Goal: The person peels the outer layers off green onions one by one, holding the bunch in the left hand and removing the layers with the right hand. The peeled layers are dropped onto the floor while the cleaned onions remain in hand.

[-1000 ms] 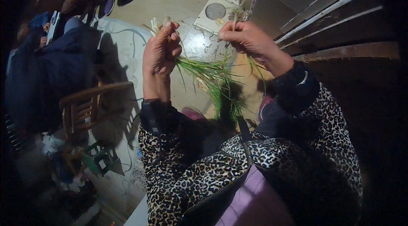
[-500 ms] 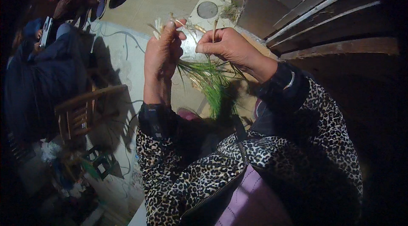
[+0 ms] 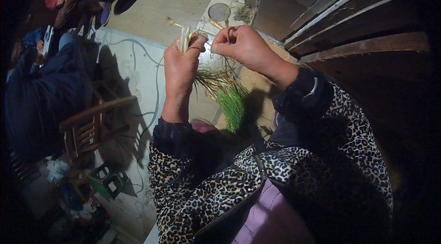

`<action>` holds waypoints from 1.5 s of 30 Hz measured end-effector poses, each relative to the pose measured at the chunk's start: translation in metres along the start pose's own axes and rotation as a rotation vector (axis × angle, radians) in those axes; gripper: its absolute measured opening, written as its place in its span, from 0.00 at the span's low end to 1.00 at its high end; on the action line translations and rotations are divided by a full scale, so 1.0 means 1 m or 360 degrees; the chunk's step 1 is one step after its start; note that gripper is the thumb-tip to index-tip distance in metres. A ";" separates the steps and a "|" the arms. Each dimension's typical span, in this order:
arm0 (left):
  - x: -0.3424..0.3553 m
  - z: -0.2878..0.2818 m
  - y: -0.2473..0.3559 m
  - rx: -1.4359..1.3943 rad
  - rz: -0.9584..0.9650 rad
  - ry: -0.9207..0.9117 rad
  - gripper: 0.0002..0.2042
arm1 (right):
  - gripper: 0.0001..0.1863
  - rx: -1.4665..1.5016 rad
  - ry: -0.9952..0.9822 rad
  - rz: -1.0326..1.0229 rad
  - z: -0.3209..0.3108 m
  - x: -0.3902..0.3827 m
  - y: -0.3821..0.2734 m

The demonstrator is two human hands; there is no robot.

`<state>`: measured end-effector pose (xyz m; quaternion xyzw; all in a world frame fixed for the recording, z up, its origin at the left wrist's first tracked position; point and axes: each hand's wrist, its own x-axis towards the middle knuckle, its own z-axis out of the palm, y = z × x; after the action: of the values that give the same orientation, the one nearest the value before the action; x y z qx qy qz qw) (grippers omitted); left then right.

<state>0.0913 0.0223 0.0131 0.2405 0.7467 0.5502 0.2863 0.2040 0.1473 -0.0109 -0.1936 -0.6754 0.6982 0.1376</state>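
Note:
My left hand (image 3: 180,72) is closed round a bunch of scallions, their cleaned white stems (image 3: 184,38) poking up past the thumb and dark green leaves trailing below. A thin root end sticks out to the left of these stems. To its right, my right hand (image 3: 245,46) pinches a couple of unpeeled scallions with brownish bulb ends (image 3: 216,25). The fingertips of both hands are a small gap apart. Beneath them lies a heap of green scallions (image 3: 232,104), with dry, straw-coloured bits among the leaves.
On the left, a person in dark clothes (image 3: 46,88) sits by a wooden chair (image 3: 98,117). A small green stool (image 3: 109,180) stands nearer. Cables (image 3: 157,78) run over the pale floor. Wooden boards (image 3: 363,53) rise at the right, near a round drain cover (image 3: 219,12).
My left hand has shifted slightly right and turned, showing more white stems. My right hand stays about in place, its stalks now tilted differently.

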 end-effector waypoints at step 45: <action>-0.003 0.008 0.002 -0.0119 0.0054 -0.0028 0.06 | 0.09 0.0016 0.0112 -0.0106 0.000 0.003 -0.001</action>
<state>0.0985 0.0263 0.0134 0.2469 0.7190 0.5803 0.2922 0.2012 0.1483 -0.0106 -0.1947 -0.6727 0.6893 0.1853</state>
